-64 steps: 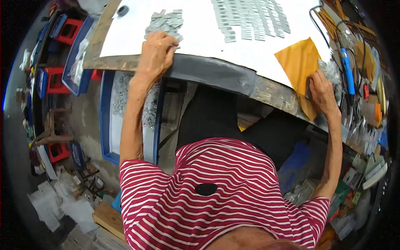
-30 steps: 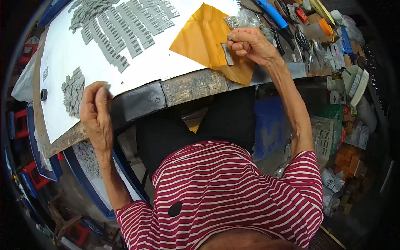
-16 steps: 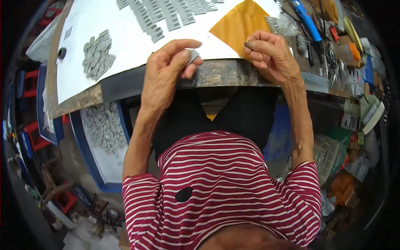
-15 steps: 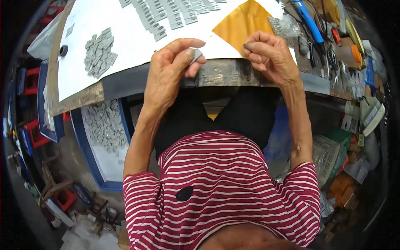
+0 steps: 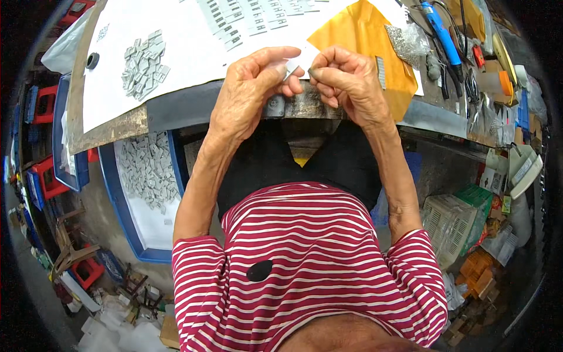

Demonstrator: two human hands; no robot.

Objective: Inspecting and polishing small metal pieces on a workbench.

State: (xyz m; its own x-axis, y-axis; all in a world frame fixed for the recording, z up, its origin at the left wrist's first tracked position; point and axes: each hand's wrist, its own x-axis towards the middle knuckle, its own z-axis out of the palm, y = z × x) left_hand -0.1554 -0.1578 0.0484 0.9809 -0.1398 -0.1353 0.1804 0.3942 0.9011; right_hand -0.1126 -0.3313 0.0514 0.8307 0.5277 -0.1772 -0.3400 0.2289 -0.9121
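Note:
At the front edge of the white-covered table (image 5: 193,64), my left hand (image 5: 249,88) is closed, pinching a small flat grey piece (image 5: 290,70) between thumb and fingers. Just to its right is my right hand (image 5: 355,82), its thumb and forefinger pressed together. Something small and dark shows at those fingertips, too small to name. The two hands are close, with a narrow gap between them. Under and beyond my right hand lies a yellow-orange paper envelope (image 5: 396,79). Rows of similar grey pieces (image 5: 257,16) lie farther back, and a loose pile of grey pieces (image 5: 145,66) sits at the left.
A bag of small metal parts (image 5: 404,42), a blue electric screwdriver (image 5: 443,34) and pliers crowd the right side. A black ring (image 5: 92,60) sits at the left edge. Below the table, a blue tray (image 5: 126,220) holds many grey pieces. A grey ridged strip (image 5: 380,71) lies on the envelope.
My right hand has moved left, close to my left hand, which has shifted slightly right. More of the envelope and the ridged strip now show. My left hand still holds the grey piece.

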